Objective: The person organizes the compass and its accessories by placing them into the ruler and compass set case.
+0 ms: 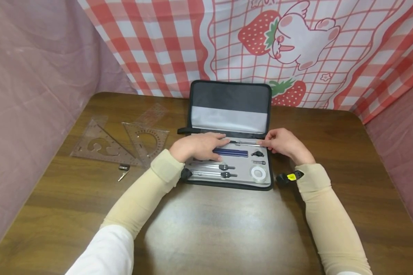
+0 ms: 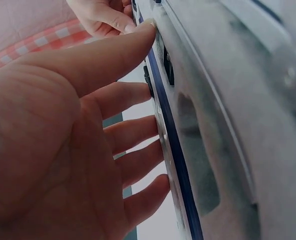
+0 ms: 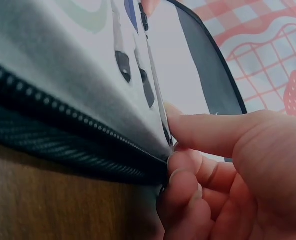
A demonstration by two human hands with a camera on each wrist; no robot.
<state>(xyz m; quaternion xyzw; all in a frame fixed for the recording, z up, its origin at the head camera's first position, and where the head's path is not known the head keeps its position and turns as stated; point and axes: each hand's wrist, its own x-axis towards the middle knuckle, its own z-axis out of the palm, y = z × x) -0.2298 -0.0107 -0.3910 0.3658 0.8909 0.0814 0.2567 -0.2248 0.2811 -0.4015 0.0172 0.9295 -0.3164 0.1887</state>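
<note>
An unzipped black case (image 1: 272, 187) holds a grey tray (image 1: 242, 181) of drawing tools. My left hand (image 1: 204, 146) lies over the tray's upper left, its fingers spread; in the left wrist view the fingertips touch along the tray's top row. At the upper right corner, my right hand (image 1: 283, 142) pinches the end of a slim metal drawing instrument (image 3: 160, 107) between thumb and fingers, with curled fingers against the case edge. The instrument's other end lies by my left fingertips. Below are blue sticks (image 1: 235, 152) and two compasses (image 1: 210, 174). My left hand partly covers the blue sticks.
A white ring-shaped disc (image 1: 258, 173) and small black part (image 1: 257, 154) sit in the tray. Clear set squares (image 1: 99, 145), a small sharpener (image 1: 124, 167) and a thin brass-coloured piece (image 1: 122, 176) lie left. A checked curtain (image 1: 165, 46) hangs behind the table.
</note>
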